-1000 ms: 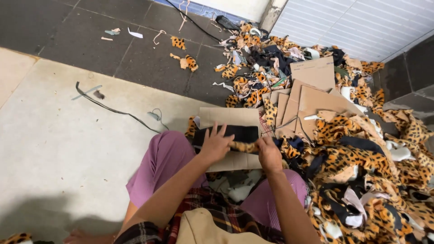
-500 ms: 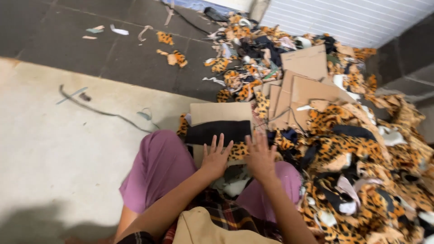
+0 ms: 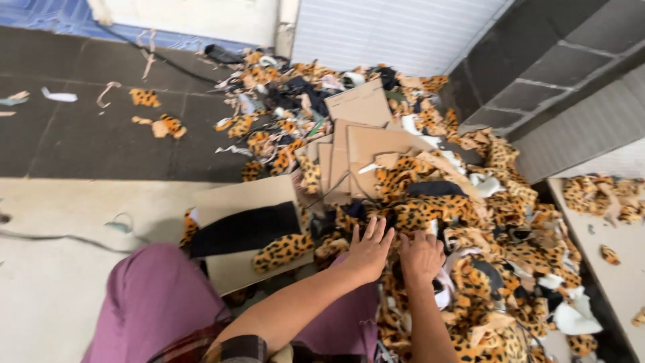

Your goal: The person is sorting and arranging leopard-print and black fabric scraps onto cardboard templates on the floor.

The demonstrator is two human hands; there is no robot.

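Leopard-print fabric scraps (image 3: 470, 269), heaped on the floor at the seated person's right, mixed with black and white offcuts. Left hand (image 3: 366, 252) flat on the heap's near edge, fingers spread, holding nothing. Right hand (image 3: 422, 259) curled, fingers dug into the scraps. Cardboard sheet (image 3: 245, 222) just to the left, bearing black cloth (image 3: 245, 228) and one leopard strip (image 3: 282, 247).

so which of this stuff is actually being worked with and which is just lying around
In hand:
- left hand and right hand, both reaching into the leopard-print scrap pile
- cardboard sheet on the lap, with a black strip and a leopard strip on it

Lying about:
- stacked cardboard pieces
- loose scraps on the dark floor
- cable
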